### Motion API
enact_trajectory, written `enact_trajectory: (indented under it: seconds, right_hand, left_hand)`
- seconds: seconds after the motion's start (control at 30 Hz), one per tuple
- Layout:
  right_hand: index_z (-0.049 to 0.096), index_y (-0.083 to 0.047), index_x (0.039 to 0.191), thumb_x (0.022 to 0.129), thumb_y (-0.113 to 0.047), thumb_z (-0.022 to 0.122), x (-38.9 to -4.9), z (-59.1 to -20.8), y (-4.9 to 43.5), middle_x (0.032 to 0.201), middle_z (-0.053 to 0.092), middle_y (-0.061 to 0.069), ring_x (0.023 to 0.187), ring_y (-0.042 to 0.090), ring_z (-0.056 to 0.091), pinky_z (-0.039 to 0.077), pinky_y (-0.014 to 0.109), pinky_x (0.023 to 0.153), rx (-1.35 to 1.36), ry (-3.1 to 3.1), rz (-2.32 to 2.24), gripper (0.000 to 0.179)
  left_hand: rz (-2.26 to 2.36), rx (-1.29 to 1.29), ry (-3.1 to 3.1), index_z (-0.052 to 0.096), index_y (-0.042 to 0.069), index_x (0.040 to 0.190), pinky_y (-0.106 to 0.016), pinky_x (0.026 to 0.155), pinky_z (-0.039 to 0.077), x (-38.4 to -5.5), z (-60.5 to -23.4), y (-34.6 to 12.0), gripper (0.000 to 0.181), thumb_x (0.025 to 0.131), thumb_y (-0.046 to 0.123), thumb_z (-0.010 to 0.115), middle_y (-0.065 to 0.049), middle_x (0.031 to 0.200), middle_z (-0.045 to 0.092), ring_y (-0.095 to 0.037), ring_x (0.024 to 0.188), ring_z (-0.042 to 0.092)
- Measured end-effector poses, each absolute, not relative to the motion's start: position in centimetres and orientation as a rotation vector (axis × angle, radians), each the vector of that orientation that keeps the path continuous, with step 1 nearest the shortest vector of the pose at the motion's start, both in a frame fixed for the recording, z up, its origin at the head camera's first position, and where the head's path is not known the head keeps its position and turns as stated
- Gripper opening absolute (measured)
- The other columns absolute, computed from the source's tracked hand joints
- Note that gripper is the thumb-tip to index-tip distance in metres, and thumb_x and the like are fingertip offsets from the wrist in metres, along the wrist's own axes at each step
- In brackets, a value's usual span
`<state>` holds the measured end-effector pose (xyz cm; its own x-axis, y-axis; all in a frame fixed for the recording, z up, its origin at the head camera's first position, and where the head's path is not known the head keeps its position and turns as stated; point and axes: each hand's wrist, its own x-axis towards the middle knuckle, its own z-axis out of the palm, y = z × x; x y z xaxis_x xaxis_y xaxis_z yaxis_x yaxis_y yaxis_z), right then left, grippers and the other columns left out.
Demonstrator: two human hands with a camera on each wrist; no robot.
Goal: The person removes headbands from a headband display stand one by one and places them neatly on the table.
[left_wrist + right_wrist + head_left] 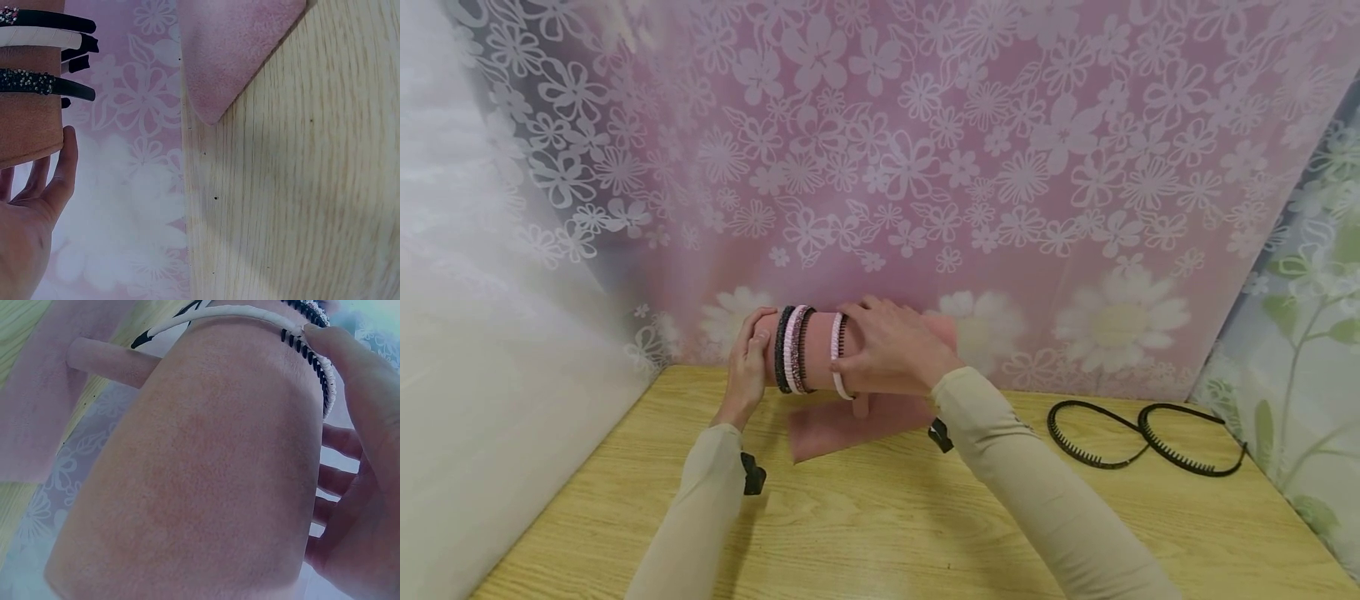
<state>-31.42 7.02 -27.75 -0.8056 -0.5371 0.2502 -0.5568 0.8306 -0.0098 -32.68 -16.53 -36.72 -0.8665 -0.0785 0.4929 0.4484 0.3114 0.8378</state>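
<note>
Likely for steadiness, my left hand (747, 358) is gripping the roll (819, 350) near the counter's back edge (702, 377); my right hand (895, 337), the white headband (836, 340).

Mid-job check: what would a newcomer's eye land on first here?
Probably the pink roll near the middle of the head view, with the left hand at its left end. Around it, the white headband under the right hand's thumb sits apart from the glittery cluster of headbands to its left. Next, two black toothed headbands on the right of the wooden table.
</note>
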Motion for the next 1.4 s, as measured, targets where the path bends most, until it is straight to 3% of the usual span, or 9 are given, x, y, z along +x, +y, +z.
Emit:
enact_trajectory:
  seconds: [1.4]
  right_hand:
    - [0.039,-0.027,0.143,0.073,-0.072,0.059,-30.4,-27.9,9.8,0.14,0.046,0.0,0.129,0.022,0.044,0.038,0.048,0.104,0.761,-2.773,0.092,0.086]
  left_hand:
    - [-1.585,-0.322,-2.144,0.044,0.03,0.138,-0.046,0.093,0.04,-32.3,-36.5,-16.3,0.037,0.103,0.03,0.032,-0.004,0.141,0.046,-0.029,0.113,0.052]
